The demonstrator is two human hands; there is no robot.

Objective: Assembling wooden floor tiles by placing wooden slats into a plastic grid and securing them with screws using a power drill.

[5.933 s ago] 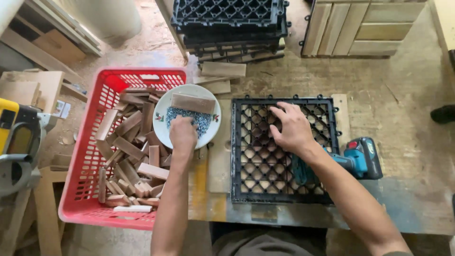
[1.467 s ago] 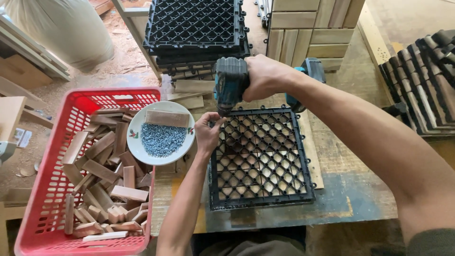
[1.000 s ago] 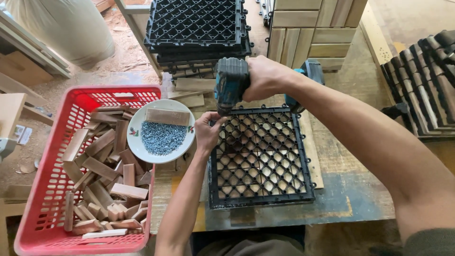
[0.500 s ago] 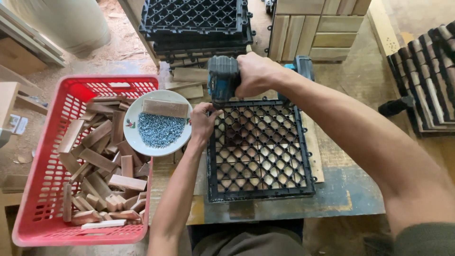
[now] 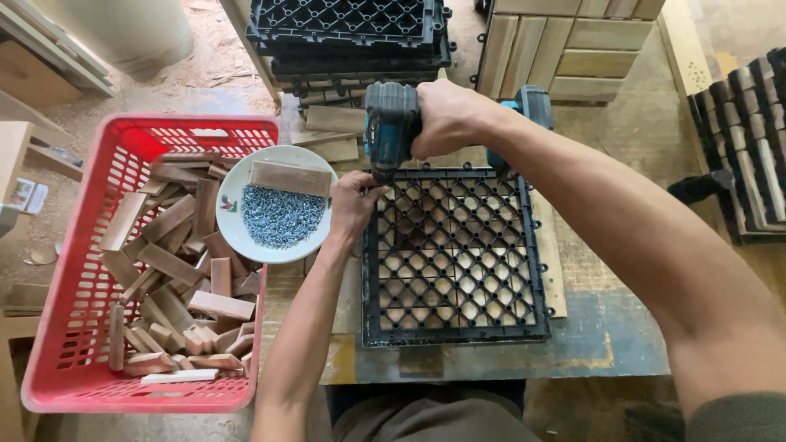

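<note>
A black plastic grid tile [image 5: 455,254] lies on the workbench with wooden slats under it. My right hand [image 5: 446,117] grips a teal cordless drill [image 5: 390,127], held upright with its tip at the grid's top left corner. My left hand [image 5: 354,205] rests at that same corner, fingers pinched at the drill tip; whether it holds a screw is hidden. Just left of it sits a white bowl [image 5: 237,229] full of small screws [image 5: 282,217], with a wooden block [image 5: 291,178] lying across it.
A red plastic crate [image 5: 78,327] of short wooden blocks stands at the left. Stacked black grid tiles [image 5: 352,33] lie at the back, finished wooden tiles [image 5: 565,41] behind right, and more stacked tiles [image 5: 749,139] at the far right. Loose slats [image 5: 332,131] lie behind the bowl.
Earlier my right hand pressed flat on the grid and the left reached into the bowl. Since then the right hand has taken the drill to the grid's top left corner and the left steadies there.
</note>
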